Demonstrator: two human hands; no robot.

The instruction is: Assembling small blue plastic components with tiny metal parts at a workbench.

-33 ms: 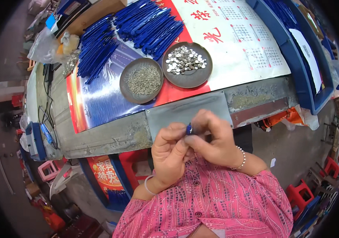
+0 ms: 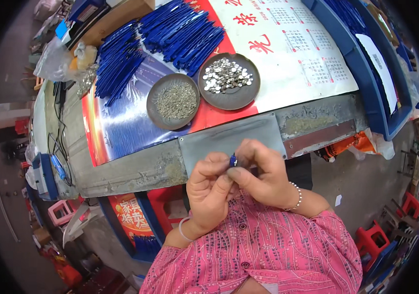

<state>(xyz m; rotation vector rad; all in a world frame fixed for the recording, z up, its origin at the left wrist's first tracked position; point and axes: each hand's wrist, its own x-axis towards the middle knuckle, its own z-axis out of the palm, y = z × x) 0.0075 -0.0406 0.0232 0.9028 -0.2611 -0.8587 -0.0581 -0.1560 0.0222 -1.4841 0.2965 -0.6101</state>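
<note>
Very little has moved since the earlier frame: the left dish (image 2: 158,116) with thin metal pieces (image 2: 176,100), the right dish (image 2: 234,102) with shiny round pieces (image 2: 228,75) and the bundles of blue strips (image 2: 182,36) all appear slightly more to the left. As they shift together, I judge that the head camera turned a little, and not that the things were pushed.

Small blue piece (image 2: 233,160) is held in front of the chest, just where the two hands meet. From the left hand (image 2: 209,183) it lies at the right, touching its fingertips; from the right hand (image 2: 266,176) it lies at the left, beside the thumb and the bent forefinger. Neither hand is clearly nearer. Its long axis seems to point away from the body, but most of it is covered, so I cannot be certain. Fingers of both hands are pinched around it; which hand carries the weight, I cannot tell. A pale bright spot shows on its right side, too small to name.

Both hands are over the near edge of the grey metal plate (image 2: 229,134) on the bench (image 2: 101,179), with the dishes well apart, beyond the fingers. The grasp itself looks almost the same as earlier; only the right forefinger is bent slightly differently.
</note>
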